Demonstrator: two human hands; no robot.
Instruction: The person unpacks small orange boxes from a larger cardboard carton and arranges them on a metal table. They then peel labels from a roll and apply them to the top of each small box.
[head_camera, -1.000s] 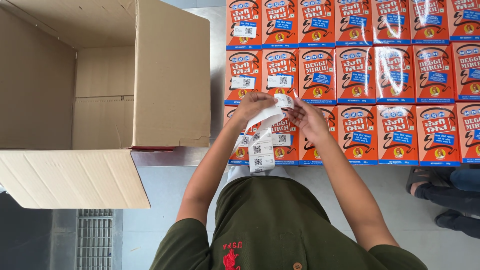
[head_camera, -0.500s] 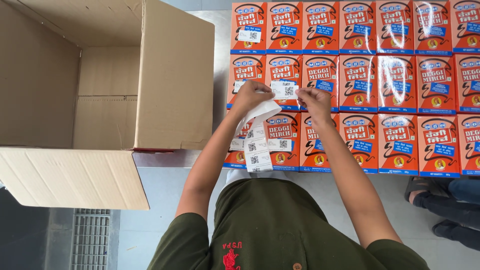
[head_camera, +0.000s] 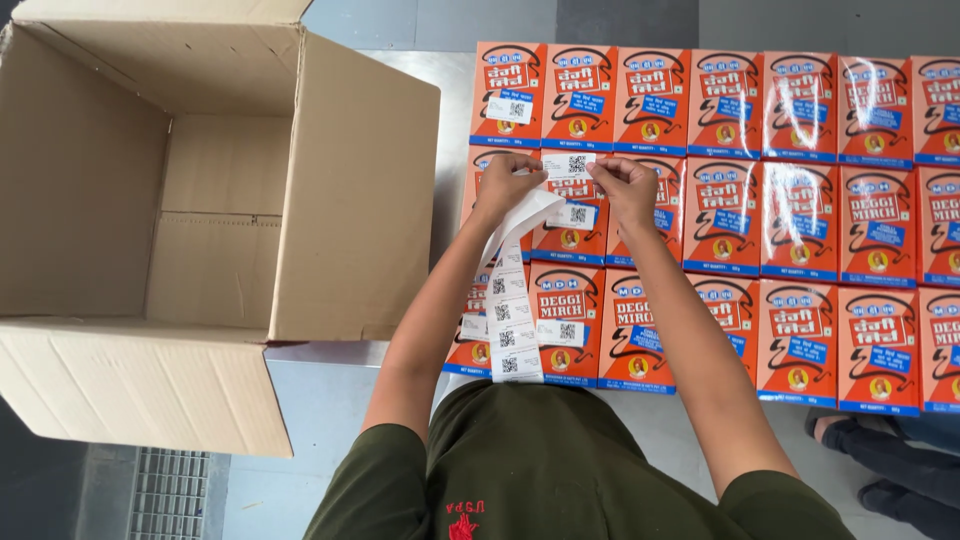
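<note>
A shiny grey worktop fills the room's middle, with a grey floor and a metal grate down below it. A big open cardboard box sits on the worktop, lying on its side with nothing inside. Just beside the cardboard box, on its far side from the grate, lie rows of flat orange packets, packed edge to edge. Past the packets, someone else's dark shoes stand on the floor.

Half a second ago both hands were lower on the packets. Now they have moved up one row, farther from the person's body.

The left hand is closed on a long strip of white stickers, which hangs down from it over the packets toward the person's green shirt. The right hand pinches one small white label at its edge. The label sits flat between the two hands, on a packet in the second row, near the cardboard box.
</note>
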